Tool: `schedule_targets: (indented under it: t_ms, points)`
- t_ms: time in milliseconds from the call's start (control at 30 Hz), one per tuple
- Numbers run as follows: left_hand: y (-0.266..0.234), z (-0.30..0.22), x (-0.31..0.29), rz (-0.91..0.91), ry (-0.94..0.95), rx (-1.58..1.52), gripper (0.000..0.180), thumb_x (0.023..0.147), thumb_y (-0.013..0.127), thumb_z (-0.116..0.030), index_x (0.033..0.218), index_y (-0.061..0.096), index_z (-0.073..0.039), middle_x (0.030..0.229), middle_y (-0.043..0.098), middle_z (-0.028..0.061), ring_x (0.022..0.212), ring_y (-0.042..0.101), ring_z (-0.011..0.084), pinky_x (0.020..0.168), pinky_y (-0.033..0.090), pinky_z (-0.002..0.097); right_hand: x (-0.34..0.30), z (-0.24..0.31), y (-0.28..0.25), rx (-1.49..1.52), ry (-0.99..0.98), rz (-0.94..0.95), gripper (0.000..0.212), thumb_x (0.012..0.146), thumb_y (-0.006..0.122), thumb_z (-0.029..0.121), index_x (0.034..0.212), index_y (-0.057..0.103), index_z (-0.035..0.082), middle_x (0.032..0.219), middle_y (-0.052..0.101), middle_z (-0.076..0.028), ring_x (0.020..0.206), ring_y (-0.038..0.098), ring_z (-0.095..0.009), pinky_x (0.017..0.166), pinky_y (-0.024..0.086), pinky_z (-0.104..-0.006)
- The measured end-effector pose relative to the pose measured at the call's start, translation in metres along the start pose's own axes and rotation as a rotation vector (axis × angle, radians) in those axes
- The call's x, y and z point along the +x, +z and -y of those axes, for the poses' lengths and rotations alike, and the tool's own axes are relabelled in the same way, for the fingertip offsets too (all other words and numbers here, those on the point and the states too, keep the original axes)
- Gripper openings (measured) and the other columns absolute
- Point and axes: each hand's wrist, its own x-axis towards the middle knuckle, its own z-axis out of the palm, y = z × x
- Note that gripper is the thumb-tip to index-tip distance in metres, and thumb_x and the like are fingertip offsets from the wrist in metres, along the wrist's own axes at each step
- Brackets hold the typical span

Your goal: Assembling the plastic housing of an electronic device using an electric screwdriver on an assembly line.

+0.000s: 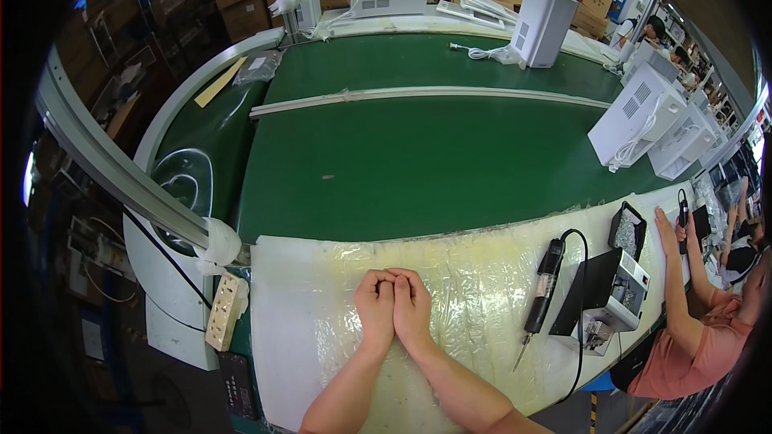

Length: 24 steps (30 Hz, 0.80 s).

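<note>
My left hand (375, 310) and my right hand (412, 312) rest side by side on the plastic-covered worktop (293, 305). Both are closed, with the fingers curled and the knuckles touching at the middle. No object shows in either of them; the palms are hidden. To the right of my hands lies a black electric screwdriver (544, 285), its bit pointing toward me and its cord looping right. Beside it stands a screw feeder (627, 293) with a black plate leaning on its left side.
A black tray of screws (627, 231) sits behind the feeder. Beyond the worktop runs a green conveyor belt (402, 161) with white housings (639, 116) at its right. A power strip (227, 313) is at the left edge. Co-workers sit at right and stand across.
</note>
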Motion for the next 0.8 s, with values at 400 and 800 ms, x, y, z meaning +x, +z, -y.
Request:
schedule_targets:
  t_ms: [400,800]
  points:
    - [-0.0001,0.0047,0.0006,-0.004,-0.005,-0.004,0.010,0.082,0.049,0.003,0.081,0.060,0.002,0.073,0.062,0.0100,0.066,0.055,0.0149,0.063,0.046,0.0282,0.0001,0.0016,0.0000,0.003,0.020,0.007,0.022,0.096,0.043,0.011,0.102,0.060,-0.002,0.094,0.065,-0.011,0.084,0.059,-0.015,0.077,0.048,-0.0270]
    - [0.0003,0.0022,0.0001,-0.003,0.008,0.013,0.010,0.082,0.049,0.003,0.082,0.059,0.002,0.073,0.062,0.0106,0.066,0.056,0.0160,0.063,0.047,0.0291,0.0005,-0.0024,-0.0002,0.013,0.008,-0.011,0.022,0.095,0.045,0.011,0.103,0.061,-0.001,0.092,0.066,-0.013,0.082,0.061,-0.018,0.075,0.048,-0.0290]
